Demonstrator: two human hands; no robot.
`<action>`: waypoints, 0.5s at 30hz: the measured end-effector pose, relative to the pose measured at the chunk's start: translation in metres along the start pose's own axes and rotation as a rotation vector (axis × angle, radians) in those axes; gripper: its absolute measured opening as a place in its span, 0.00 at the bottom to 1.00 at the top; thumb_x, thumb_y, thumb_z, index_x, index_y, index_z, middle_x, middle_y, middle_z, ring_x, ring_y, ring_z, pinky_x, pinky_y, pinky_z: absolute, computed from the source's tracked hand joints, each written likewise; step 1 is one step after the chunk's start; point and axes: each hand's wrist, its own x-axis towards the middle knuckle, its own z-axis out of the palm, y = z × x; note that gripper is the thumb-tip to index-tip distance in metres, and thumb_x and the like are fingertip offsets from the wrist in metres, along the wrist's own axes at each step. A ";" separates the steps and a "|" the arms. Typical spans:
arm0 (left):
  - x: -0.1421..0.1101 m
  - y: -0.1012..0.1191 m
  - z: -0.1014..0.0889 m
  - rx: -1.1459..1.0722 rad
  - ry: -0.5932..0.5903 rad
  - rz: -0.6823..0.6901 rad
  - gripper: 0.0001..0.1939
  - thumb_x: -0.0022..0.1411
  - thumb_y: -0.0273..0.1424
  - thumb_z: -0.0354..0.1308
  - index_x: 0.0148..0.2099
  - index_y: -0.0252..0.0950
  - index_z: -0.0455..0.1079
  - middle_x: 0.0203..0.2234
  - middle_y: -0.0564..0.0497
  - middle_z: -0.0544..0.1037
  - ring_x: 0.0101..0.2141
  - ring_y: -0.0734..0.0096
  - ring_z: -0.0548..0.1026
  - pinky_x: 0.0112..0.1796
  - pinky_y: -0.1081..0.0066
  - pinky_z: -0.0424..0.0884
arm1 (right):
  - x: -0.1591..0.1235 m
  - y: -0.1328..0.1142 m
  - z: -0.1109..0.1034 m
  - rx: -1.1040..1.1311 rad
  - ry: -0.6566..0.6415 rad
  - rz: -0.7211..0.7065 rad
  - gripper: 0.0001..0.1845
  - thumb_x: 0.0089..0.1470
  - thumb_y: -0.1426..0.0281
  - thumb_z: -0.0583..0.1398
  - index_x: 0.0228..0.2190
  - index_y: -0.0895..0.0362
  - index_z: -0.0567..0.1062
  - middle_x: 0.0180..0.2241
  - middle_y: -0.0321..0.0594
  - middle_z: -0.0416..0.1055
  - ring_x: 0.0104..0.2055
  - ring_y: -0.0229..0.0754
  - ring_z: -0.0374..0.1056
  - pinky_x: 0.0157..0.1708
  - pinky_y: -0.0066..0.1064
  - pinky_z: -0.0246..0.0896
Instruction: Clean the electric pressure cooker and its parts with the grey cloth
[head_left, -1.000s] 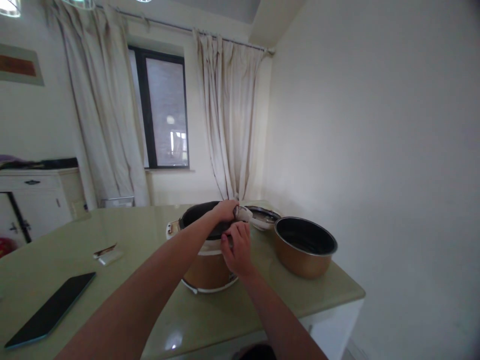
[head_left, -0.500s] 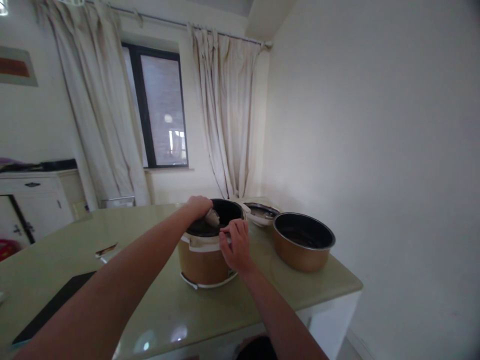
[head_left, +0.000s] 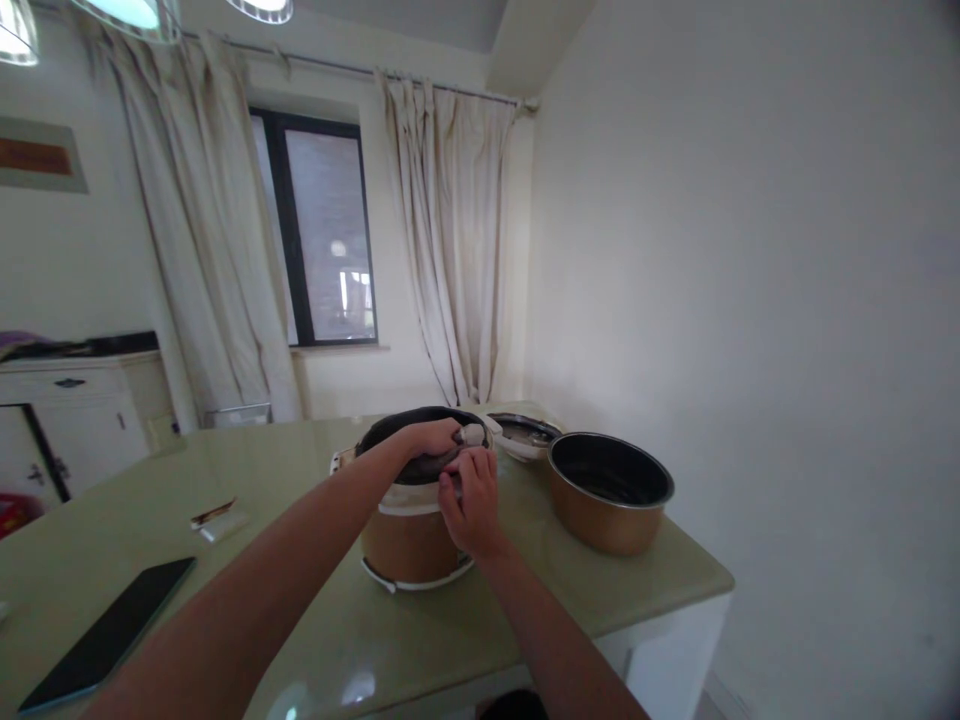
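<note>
A rice cooker body (head_left: 412,548), brown with a white rim and a dark interior, stands lidless before me on the table. Over its mouth my left hand (head_left: 435,437) is closed on a greyish cloth (head_left: 472,435), which lies by the right inner wall. My right hand (head_left: 474,497) grips the cooker's near right rim, fingers curled over the edge. To the right sits the cooker's inner pot (head_left: 611,500), brown outside and black inside. Behind it a round lid (head_left: 523,435) lies with its underside up.
A dark flat tablet (head_left: 109,632) lies on the pale green table (head_left: 300,580) at the left. Beyond it is a small white packet (head_left: 221,522) with a brown piece beside it. The table's right edge falls off just past the pot, near the wall.
My left hand has moved right across the cooker's opening with the cloth. My right hand stays at the rim. The view has tilted slightly upward.
</note>
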 end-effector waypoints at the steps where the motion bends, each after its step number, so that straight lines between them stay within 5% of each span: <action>1: 0.006 0.004 0.002 0.012 0.046 -0.031 0.12 0.56 0.26 0.61 0.44 0.35 0.78 0.43 0.46 0.85 0.45 0.61 0.81 0.43 0.70 0.75 | 0.000 0.000 -0.001 -0.006 -0.005 0.000 0.04 0.65 0.71 0.56 0.36 0.53 0.69 0.38 0.43 0.67 0.45 0.51 0.62 0.48 0.45 0.60; 7: 0.017 0.011 -0.003 0.135 0.331 -0.282 0.24 0.64 0.32 0.59 0.62 0.34 0.67 0.53 0.35 0.79 0.53 0.49 0.78 0.49 0.60 0.74 | 0.001 0.000 -0.006 -0.010 -0.045 0.002 0.04 0.66 0.70 0.56 0.37 0.53 0.70 0.39 0.43 0.67 0.46 0.50 0.62 0.48 0.44 0.60; 15: -0.037 -0.033 -0.044 0.348 0.487 -0.349 0.21 0.72 0.30 0.46 0.60 0.43 0.72 0.57 0.38 0.74 0.58 0.48 0.72 0.53 0.56 0.72 | 0.002 -0.002 -0.009 0.014 -0.046 0.013 0.03 0.65 0.71 0.57 0.37 0.54 0.71 0.40 0.43 0.68 0.47 0.49 0.64 0.50 0.43 0.61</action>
